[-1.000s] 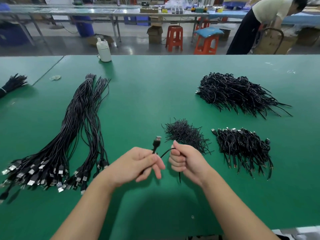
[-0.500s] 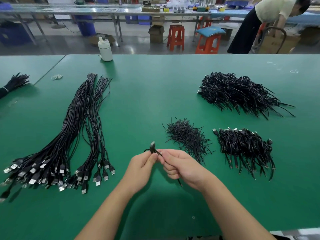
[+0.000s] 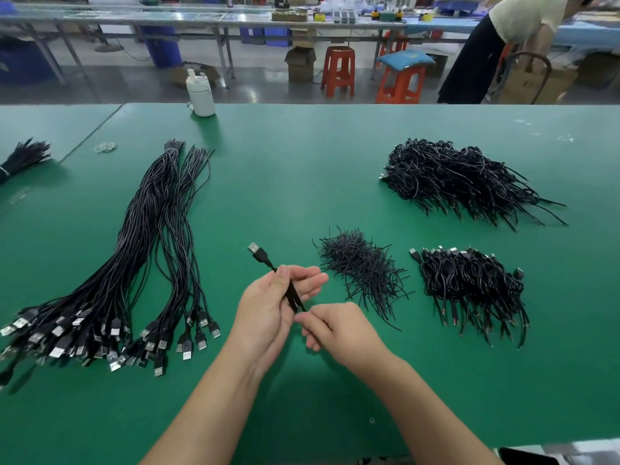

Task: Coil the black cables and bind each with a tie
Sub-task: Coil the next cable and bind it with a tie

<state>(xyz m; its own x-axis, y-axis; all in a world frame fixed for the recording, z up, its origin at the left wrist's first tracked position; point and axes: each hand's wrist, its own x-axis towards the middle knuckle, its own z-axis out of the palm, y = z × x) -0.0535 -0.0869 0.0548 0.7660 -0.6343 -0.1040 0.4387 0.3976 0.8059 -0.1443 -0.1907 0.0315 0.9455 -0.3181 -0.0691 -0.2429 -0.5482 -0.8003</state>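
Left hand (image 3: 268,310) grips folded cable (image 3: 291,293), long axis plug-up toward table's far-left; right hand (image 3: 339,330) pinches its lower end, ties (image 3: 362,270) nearer right

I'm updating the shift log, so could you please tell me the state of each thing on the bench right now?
Cable in hand: folded into a short coil, no tie visible, plug sticking out.
Left hand: grips the coil.
Right hand: pinches the coil's lower end.
Long cables: uncoiled, laid straight.
Ties: loose heap.
Near coiled cables: piled.
Far coiled cables: piled.
White bottle: upright.
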